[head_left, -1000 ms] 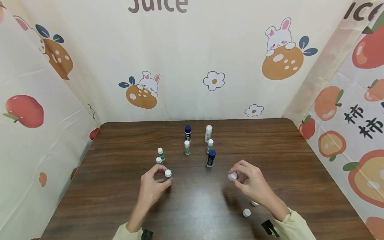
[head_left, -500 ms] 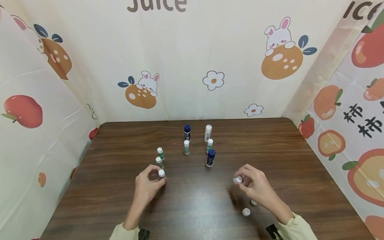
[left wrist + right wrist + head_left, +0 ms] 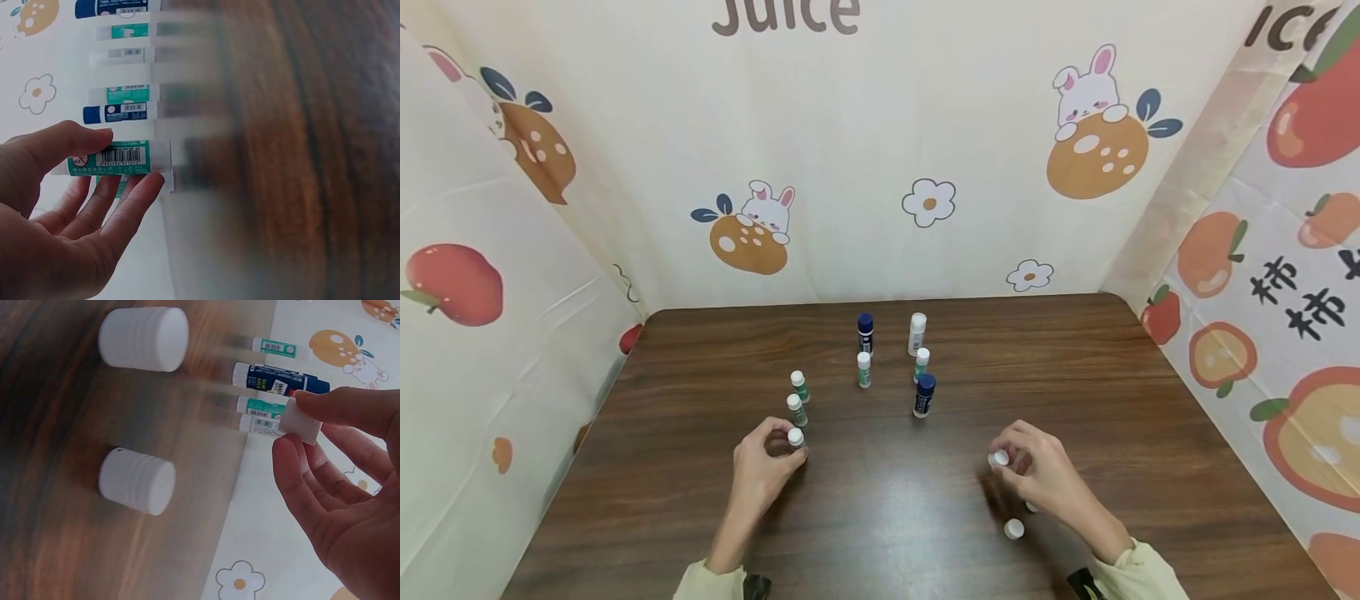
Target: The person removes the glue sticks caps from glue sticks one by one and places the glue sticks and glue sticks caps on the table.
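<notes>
My left hand (image 3: 758,468) grips a small green-labelled glue stick (image 3: 125,157) upright, thumb on one side and fingers on the other, its white end (image 3: 796,437) uppermost. It is at the near end of a short row with two similar glue sticks, a far one (image 3: 801,387) and a nearer one (image 3: 797,410). Over on the right, my right hand (image 3: 1043,473) pinches a small white cap (image 3: 301,421) between thumb and fingertips, raised off the table. Beneath that hand lie two more white caps, one bigger (image 3: 144,339) and one smaller (image 3: 137,481).
Toward the back of the brown table (image 3: 700,367) stand several glue sticks: two dark blue, a rear one (image 3: 866,335) and a front one (image 3: 924,396), one white (image 3: 917,335), two green, left (image 3: 864,372) and right (image 3: 921,367). Printed cloth (image 3: 850,125) walls three sides.
My left hand has shifted left with the glue stick, bringing it in front of the two in the row. The right hand has moved slightly right and nearer, still pinching the cap.
</notes>
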A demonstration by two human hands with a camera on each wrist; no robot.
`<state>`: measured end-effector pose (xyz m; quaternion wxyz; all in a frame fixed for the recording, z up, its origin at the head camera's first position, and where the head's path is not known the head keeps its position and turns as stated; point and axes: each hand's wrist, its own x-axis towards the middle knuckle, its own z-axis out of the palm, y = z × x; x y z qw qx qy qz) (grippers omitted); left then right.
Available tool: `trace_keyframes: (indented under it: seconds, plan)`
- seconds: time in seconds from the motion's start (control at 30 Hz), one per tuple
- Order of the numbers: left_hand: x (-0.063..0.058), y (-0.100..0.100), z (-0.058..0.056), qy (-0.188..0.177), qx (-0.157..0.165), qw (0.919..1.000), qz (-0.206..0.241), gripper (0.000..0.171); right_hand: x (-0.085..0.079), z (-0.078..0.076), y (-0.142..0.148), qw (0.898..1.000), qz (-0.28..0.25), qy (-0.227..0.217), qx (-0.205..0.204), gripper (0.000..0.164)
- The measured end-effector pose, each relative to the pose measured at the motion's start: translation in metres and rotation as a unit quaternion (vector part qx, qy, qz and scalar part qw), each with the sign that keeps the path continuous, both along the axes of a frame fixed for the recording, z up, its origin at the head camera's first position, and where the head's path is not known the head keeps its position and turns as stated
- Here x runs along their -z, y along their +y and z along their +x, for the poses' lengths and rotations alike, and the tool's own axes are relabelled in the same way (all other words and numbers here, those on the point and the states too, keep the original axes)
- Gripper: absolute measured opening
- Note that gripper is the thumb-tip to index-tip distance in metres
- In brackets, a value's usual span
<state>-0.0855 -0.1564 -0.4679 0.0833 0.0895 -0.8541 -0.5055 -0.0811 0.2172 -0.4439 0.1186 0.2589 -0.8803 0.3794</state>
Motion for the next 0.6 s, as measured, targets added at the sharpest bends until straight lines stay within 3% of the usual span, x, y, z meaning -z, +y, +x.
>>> trace_keyframes:
  seconds: [0.37,0.6]
  plan:
    - [0.004,-0.001,0.0,0.0,-0.007,0.9997,-0.024,0.029,0.018,0.002,0.007,1.0,0.017,-0.002,0.006,0.033]
    - [-0.003,0.001,0.0,0.007,0.004,0.9998,0.019,0.035,0.023,0.003,0.008,0.999,0.032,-0.008,0.012,0.033]
